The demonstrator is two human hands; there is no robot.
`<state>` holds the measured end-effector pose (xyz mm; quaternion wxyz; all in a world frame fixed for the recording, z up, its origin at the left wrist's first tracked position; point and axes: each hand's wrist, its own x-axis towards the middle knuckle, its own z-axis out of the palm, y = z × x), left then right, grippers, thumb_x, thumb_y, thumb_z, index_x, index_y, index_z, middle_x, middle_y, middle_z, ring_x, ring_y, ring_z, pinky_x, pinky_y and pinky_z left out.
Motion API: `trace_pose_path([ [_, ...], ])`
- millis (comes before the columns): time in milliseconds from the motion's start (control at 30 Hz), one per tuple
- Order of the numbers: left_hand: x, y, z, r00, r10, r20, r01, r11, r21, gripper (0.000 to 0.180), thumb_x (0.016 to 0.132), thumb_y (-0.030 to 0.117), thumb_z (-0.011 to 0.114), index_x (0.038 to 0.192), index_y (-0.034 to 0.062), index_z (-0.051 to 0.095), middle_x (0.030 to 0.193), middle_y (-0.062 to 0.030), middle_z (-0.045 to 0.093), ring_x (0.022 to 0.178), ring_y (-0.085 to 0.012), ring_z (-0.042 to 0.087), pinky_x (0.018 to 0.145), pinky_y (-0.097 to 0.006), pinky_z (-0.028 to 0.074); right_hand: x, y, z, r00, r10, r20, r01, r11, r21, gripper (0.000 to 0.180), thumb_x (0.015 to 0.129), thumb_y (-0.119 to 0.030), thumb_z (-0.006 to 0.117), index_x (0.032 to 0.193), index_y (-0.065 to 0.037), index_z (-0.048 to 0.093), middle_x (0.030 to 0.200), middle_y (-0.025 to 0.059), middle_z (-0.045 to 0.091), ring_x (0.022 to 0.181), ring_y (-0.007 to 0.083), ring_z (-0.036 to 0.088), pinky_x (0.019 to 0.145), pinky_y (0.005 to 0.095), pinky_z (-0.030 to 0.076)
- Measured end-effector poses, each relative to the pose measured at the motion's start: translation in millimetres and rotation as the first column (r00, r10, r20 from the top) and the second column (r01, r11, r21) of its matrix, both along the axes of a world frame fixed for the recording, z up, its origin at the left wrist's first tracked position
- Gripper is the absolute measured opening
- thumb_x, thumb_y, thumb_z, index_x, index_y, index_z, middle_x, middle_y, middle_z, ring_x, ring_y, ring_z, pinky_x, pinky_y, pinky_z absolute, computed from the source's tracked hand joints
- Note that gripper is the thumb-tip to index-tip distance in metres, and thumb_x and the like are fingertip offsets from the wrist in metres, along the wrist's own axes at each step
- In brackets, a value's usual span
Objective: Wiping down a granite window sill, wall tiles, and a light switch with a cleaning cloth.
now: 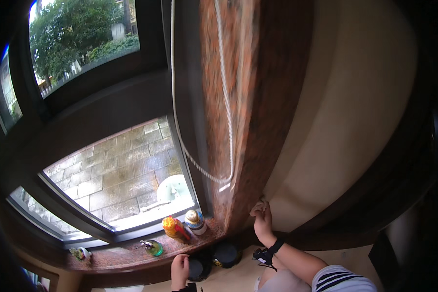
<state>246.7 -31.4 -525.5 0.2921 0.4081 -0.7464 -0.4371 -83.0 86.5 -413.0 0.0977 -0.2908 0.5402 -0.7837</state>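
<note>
My right hand [264,226] reaches out to the wall, its fingers closed on a crumpled beige cloth [260,206]. That cloth is pressed low against the pale wall [297,194], beside the dark edge of the red-brown stone window surround [228,97]. Lower down and to the left, my left hand [180,267] hangs in front of the stone sill [126,258], fingers curled in with nothing visible in them. Closest to it on the sill are an orange-and-red bottle [176,229], a white-and-blue can [195,222] with a gold top, and a pump bottle [154,248] of green liquid.
A looped white blind cord [227,112] hangs down the stone surround. A small potted plant [81,254] stands at the sill's left end. Below the sill, dark round objects [226,255] rest on the floor. Beyond the window are paving and a white basin [174,189].
</note>
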Motion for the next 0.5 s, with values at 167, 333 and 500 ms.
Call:
trace_pose_path([
  [167,42.9,-26.6,98.6,0.969,0.187,0.163,-0.154,0.969,-0.192,0.016,0.098,0.012,0.056,0.094,0.0003,0.067,0.077,-0.0153,0.068,0.074,-0.0274,0.069,0.068,-0.037,0.053,-3.3,-7.8,73.8,0.999,0.046,-0.016,-0.045,0.998,0.044,0.025,0.09,0.009,0.043,0.113,0.001,0.047,0.077,-0.0011,0.035,0.07,0.0092,0.038,0.065,0.0226,0.036],
  [333,69.8,-4.0,197.9,0.925,0.172,0.339,-0.121,0.979,-0.165,0.028,0.1,0.014,0.053,0.122,0.001,0.063,0.121,-0.0262,0.065,0.113,-0.0437,0.061,0.095,-0.045,0.049,-10.0,-7.6,129.8,1.0,0.022,0.023,-0.023,0.996,0.083,0.037,0.089,0.009,0.044,0.126,0.004,0.048,0.079,-0.0003,0.04,0.071,0.0094,0.043,0.067,0.0222,0.04],
  [500,68.7,23.3,296.8,0.934,0.157,0.321,-0.115,0.982,-0.146,0.028,0.099,0.013,0.054,0.124,0.0024,0.062,0.124,-0.0257,0.063,0.117,-0.0426,0.059,0.098,-0.045,0.047,-9.1,-13.0,224.7,0.997,0.078,-0.025,-0.075,0.989,0.126,0.042,0.088,0.007,0.044,0.129,0.005,0.048,0.082,-0.0007,0.041,0.071,0.0078,0.041,0.065,0.0223,0.039],
])
